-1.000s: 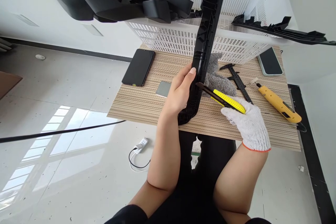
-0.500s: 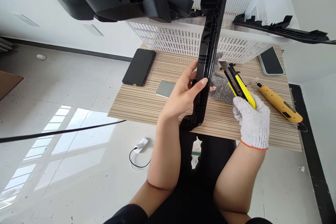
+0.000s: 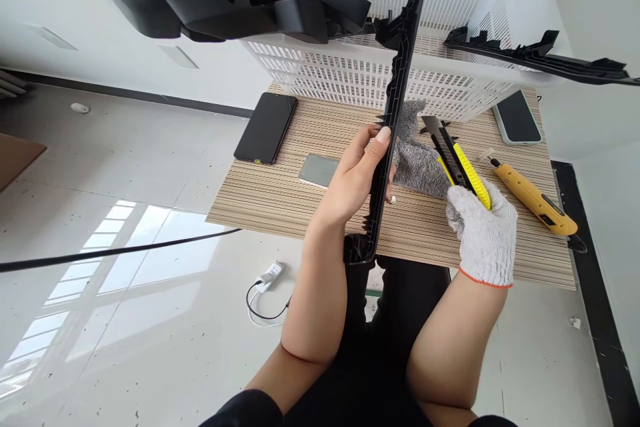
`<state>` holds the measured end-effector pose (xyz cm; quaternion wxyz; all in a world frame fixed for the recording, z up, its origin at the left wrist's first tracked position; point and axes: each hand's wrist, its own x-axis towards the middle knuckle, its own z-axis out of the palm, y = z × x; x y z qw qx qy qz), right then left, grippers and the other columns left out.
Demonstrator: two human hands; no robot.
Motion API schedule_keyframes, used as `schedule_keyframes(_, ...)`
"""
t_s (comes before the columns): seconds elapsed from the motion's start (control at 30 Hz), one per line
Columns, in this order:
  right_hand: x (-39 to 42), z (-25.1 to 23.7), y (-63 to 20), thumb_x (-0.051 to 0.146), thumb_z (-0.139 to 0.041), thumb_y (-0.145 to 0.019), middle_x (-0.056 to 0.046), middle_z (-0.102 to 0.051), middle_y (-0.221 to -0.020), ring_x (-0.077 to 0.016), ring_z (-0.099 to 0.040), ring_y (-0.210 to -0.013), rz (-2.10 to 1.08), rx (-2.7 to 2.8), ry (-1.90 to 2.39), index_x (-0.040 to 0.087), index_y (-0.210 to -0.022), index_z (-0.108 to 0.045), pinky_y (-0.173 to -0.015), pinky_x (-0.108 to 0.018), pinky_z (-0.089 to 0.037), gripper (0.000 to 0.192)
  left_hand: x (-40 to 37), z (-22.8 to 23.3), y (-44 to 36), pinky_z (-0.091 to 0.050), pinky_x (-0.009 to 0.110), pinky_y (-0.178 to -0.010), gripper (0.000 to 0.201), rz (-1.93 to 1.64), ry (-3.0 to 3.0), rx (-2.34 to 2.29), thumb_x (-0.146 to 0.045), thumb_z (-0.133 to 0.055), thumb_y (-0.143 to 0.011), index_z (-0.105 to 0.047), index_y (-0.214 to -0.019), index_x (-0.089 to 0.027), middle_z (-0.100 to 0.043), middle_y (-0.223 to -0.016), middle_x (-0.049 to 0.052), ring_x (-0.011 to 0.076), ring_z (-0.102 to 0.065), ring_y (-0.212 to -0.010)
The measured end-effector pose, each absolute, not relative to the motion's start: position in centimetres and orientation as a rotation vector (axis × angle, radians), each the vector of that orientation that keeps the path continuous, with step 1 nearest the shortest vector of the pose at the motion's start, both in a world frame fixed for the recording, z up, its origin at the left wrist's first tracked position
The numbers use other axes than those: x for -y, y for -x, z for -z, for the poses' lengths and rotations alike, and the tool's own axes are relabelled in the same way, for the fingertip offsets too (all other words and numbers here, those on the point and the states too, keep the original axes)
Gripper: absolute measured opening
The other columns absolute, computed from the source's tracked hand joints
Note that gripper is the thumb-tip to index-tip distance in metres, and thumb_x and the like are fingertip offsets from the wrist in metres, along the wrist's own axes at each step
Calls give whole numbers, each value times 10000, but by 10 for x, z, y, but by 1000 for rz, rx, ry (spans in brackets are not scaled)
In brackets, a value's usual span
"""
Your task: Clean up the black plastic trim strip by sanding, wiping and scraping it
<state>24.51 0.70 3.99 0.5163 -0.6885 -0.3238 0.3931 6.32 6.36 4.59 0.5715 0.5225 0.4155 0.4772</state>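
Observation:
My bare left hand [image 3: 356, 170] grips a long black plastic trim strip [image 3: 400, 73] near its lower end. The strip stands tilted over the table, its ribbed edge towards the left and its top running out of view. In a white knit glove, my right hand [image 3: 484, 230] is closed around a yellow and black utility knife [image 3: 463, 163]. The knife's blade is out and points up and left, apart from the strip. Behind the strip a grey cloth [image 3: 420, 163] lies on the table.
A white slatted basket [image 3: 330, 70] stands at the back, with more black trim pieces [image 3: 240, 10] across its rim. On the wood-grain table [image 3: 260, 203] lie a black phone [image 3: 266, 127], a small grey rectangular block [image 3: 318, 170], a yellow corded tool [image 3: 535, 200] and another phone [image 3: 517, 117].
My left hand has turned the trim strip about its length, so it now shows narrower and more edge-on, its lower end slightly lower. The right hand with the knife has barely moved.

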Motion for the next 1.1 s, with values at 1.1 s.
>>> schedule_keyframes(1.1, -6, -31, -254, 306, -800, -634, 52, -524, -516, -70, -426, -453, -1003, 793, 1601, 185, -894, -756, -406, -203, -320, 290, -67, -34, -59, -518, 364, -930, 645, -1124, -1529, -1013, -189, -701, -762, -452, -1354, -240, -656, -1194, 71, 212, -633, -1055)
